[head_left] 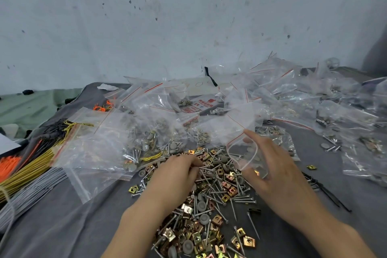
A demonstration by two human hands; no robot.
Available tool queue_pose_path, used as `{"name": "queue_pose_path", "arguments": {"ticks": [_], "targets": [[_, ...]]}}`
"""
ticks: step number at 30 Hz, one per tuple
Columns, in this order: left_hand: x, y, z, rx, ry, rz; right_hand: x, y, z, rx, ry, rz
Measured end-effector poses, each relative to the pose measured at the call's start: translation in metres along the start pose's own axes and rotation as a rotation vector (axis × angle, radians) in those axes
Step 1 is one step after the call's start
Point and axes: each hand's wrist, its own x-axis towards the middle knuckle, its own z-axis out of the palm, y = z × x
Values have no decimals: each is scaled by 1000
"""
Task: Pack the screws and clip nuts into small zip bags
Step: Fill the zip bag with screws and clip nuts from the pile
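Left hand (178,174) is down in the pile at 6 o'clock, fingers bunched and pinching a cluster of long silver screws (211,176). Right hand (274,176), just toward 3 o'clock of it, grips the small clear zip bag with a red seal strip (234,130), thumb and fingers stretching its mouth wide right above the heap.

Plenty could go wrong from here. Those screws lie tangled with brass-coloured square clip nuts (196,236) and round grey plastic caps (202,205), so a stray piece could ride along and spoil the count. Sharp tips may snag or pierce the thin film on the way in. That mouth looks floppy, and if the grip slackens it folds, sending screws onto the dark grey table (73,226). Heaped filled clear bags (293,98) from 12 to 2 o'clock crowd the work, and a sweeping wrist could drag them into the loose stock.
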Motion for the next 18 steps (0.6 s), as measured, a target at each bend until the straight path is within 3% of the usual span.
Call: {"name": "queue_pose_path", "arguments": {"ticks": [7,18], "targets": [[-2,-11,-5,-250,132,-62,-2,0,2,-21,-22,-13],[-10,-13,-9,-230,178,-119,-2,-1,5,-36,-4,-58]]}}
